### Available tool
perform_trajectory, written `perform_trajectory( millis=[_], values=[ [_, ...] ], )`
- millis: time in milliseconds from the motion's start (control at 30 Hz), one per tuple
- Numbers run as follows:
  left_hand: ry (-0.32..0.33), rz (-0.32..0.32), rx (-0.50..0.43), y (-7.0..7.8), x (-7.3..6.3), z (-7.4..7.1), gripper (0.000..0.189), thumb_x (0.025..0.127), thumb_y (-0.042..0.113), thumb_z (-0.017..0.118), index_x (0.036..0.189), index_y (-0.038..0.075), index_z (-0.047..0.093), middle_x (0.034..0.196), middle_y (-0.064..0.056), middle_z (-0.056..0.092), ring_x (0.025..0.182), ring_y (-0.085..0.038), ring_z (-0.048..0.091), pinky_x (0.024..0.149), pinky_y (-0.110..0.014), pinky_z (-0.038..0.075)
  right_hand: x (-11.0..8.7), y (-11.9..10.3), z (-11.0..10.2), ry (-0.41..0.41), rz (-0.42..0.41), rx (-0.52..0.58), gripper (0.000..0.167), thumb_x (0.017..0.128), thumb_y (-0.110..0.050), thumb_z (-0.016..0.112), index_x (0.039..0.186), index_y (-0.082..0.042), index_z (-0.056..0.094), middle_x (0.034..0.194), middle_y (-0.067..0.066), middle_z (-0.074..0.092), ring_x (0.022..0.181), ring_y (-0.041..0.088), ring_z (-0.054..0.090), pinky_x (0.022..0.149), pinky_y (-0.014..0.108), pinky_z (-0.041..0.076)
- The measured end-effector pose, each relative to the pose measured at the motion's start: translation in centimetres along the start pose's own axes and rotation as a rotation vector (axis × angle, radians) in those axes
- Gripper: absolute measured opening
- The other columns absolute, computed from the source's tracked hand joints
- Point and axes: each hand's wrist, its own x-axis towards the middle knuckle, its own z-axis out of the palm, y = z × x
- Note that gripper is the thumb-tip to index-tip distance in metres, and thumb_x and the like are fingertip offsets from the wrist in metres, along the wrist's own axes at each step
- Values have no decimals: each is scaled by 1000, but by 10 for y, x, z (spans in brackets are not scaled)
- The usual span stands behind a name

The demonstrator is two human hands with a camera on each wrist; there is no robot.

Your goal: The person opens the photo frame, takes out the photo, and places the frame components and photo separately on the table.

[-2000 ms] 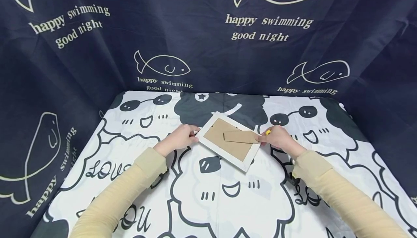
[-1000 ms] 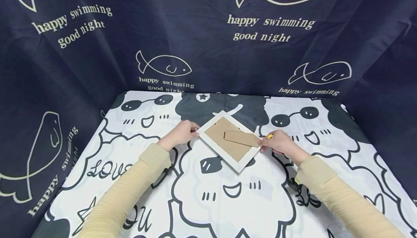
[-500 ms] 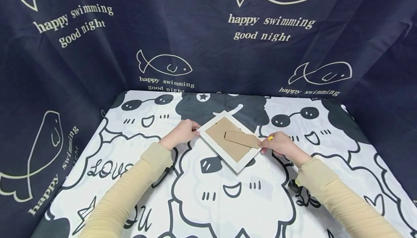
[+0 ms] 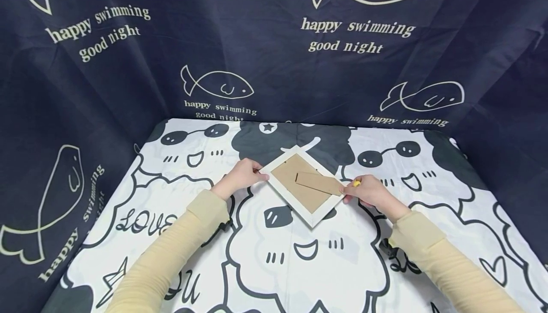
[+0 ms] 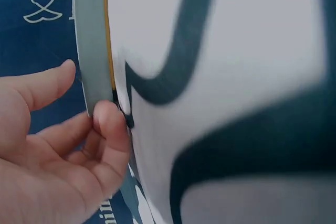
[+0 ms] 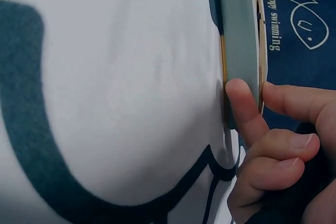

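Note:
A white picture frame [image 4: 282, 190] lies back side up, one corner pointing to the near side in the head view. Its brown backing board [image 4: 284, 172] carries a cardboard stand flap [image 4: 317, 183] that slants toward the right corner. At the left corner my left hand [image 4: 241, 176] holds the frame; in the left wrist view its curled fingers [image 5: 110, 129] meet the frame's side. My right hand [image 4: 369, 191] pinches the right corner, thumb by the flap's end and index finger [image 6: 244, 103] along the frame's side. A small yellow object [image 4: 357, 183] shows at the right hand, mostly hidden.
The table is spread with a white cloth [image 4: 325, 275] printed with black cartoon sheep and lettering. Dark blue curtains [image 4: 274, 42] with fish prints stand behind it and at both sides.
The frame has turned a little clockwise in the head view. My right hand has come slightly nearer, my left slightly farther, and the left thumb now reaches further over the frame's corner.

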Motion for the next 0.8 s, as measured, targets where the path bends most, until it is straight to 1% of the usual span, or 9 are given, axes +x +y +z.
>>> perform_trajectory(
  millis=[67, 133, 233, 367, 467, 567, 667, 733, 800],
  values=[
    [7, -45, -19, 4, -2, 1, 26, 82, 27, 73, 71, 6, 62, 56, 4, 44, 53, -11, 39, 48, -21, 31, -1, 0, 0, 5, -10, -1, 29, 85, -31, 67, 82, -3, 58, 64, -2, 69, 33, 3, 32, 37, 21, 29],
    [20, -79, -24, 8, -4, 2, 25, 80, 28, 74, 78, 4, 67, 62, 1, 52, 57, -12, 44, 50, -22, 35, -2, 0, -1, 7, -16, -3, 31, 85, -32, 68, 86, -3, 57, 63, -1, 69, 33, 3, 32, 37, 21, 30],
    [39, -102, -10, 10, -5, 3, 28, 79, 29, 75, 87, 2, 70, 70, -2, 60, 61, -13, 49, 53, -21, 39, -4, -2, -3, -1, -25, 1, 34, 85, -32, 68, 94, -1, 56, 65, 1, 68, 34, 4, 33, 37, 21, 30],
    [58, -105, 8, 10, -4, 5, 31, 79, 28, 76, 92, 1, 71, 74, -5, 64, 62, -14, 53, 54, -22, 42, -6, -6, -12, 13, -31, -13, 39, 85, -37, 68, 100, -2, 56, 68, 4, 67, 35, 5, 34, 38, 23, 32],
    [62, -108, 11, 11, -4, 5, 32, 78, 27, 76, 94, 0, 70, 74, -6, 65, 61, -14, 55, 54, -23, 44, -8, -11, -21, 45, -56, -35, 37, 85, -37, 67, 96, -3, 58, 65, 3, 63, 37, 5, 35, 38, 22, 33],
    [66, -120, 16, 11, -3, 6, 33, 78, 27, 76, 95, -1, 70, 75, -6, 66, 61, -14, 57, 55, -23, 45, -11, -19, -32, 62, -103, -36, 36, 88, -36, 64, 90, -1, 58, 59, 0, 57, 38, 5, 36, 38, 20, 32],
    [65, -130, 22, 11, -3, 7, 34, 78, 28, 76, 96, -1, 70, 78, -7, 67, 63, -15, 59, 57, -24, 47, -18, -30, -41, 70, -136, 29, 39, 90, -40, 61, 82, -2, 56, 54, -3, 49, 38, 6, 36, 37, 21, 31],
    [64, -136, 21, 11, -2, 7, 37, 78, 28, 76, 99, -1, 70, 83, -9, 68, 67, -16, 60, 59, -25, 49, -25, -39, -47, 86, -153, 107, 42, 90, -43, 59, 74, -5, 52, 52, -5, 44, 39, 6, 35, 37, 21, 29],
    [61, -141, 26, 11, -2, 7, 39, 78, 28, 76, 101, -2, 69, 87, -10, 69, 70, -17, 61, 62, -26, 50, -33, -48, -52, 119, -188, 201, 42, 91, -42, 59, 68, -8, 49, 51, -6, 42, 40, 7, 35, 36, 22, 29]
  ],
)
